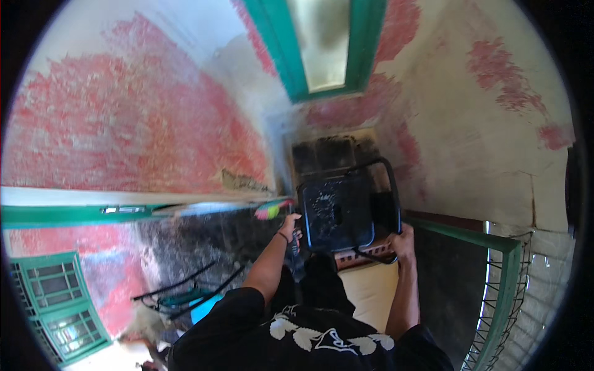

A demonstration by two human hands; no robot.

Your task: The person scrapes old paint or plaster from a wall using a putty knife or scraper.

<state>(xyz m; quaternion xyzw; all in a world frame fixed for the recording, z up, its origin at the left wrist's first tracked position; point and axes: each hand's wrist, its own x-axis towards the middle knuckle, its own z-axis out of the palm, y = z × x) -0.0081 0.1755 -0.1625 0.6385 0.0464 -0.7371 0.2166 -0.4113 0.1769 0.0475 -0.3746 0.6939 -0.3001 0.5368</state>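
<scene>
In front of me is a black chair or stool with a square seat (338, 213). The seat has a slot in its middle and wet-looking pale specks on its surface. My right hand (403, 243) is closed around the black tubular frame (393, 185) on the seat's right side. Beside the seat's left edge is my left hand (290, 227), its fingers curled near a dark, ribbed object (295, 246). Whether that hand grips this object or the chair's frame is unclear. A pink and lime-green item (274, 210), blurred, lies just beyond the left hand.
Blackened tiles (325, 155) are behind the chair, under a green-framed window (325, 88). A cream cushion or mattress (369, 292) lies below the right forearm. Black tubular furniture (199, 287) stands at left. A green frame (503, 278) borders the right side. Red paint peels from the walls.
</scene>
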